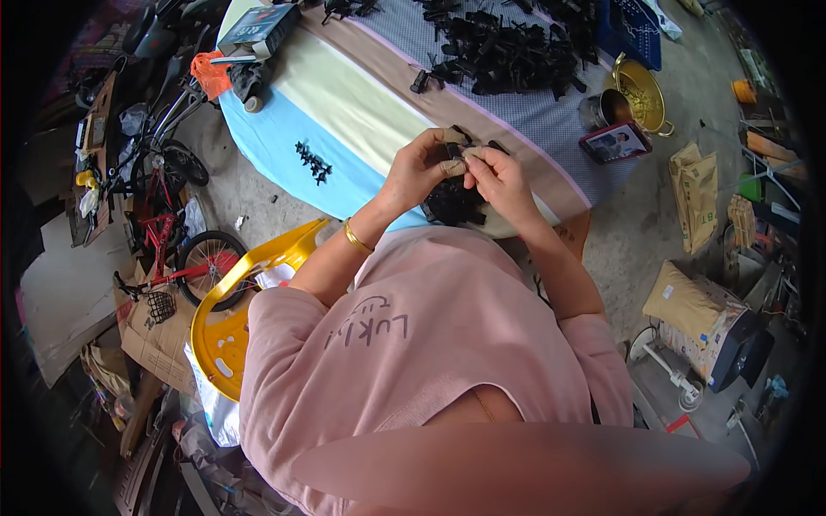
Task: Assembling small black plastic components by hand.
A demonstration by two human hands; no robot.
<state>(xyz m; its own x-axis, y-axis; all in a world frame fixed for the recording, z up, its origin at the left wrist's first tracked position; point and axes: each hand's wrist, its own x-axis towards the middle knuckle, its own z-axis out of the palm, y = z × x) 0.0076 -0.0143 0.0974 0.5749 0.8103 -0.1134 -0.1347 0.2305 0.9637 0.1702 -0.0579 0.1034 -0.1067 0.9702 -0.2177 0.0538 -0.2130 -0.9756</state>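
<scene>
A person in a pink shirt sits at a cloth-covered table (pixel 361 95), both hands raised together over its near edge; the left hand (pixel 419 168) and right hand (pixel 499 176) meet fingertip to fingertip, each pinching a small black part (pixel 453 155) held between them; a gold bangle (pixel 357 238) circles the left wrist; a clump of black parts (pixel 452 205) lies on the table just below the hands; a larger heap of parts (pixel 512 52) spreads over the table's far side; a few loose parts (pixel 312 161) sit on the table's blue strip, left of the hands; a phone (pixel 615 142) rests at the table's right edge, beside a brass colander (pixel 641 95); a yellow chair (pixel 232 318) stands left of the table, near a red bicycle (pixel 172 249).
</scene>
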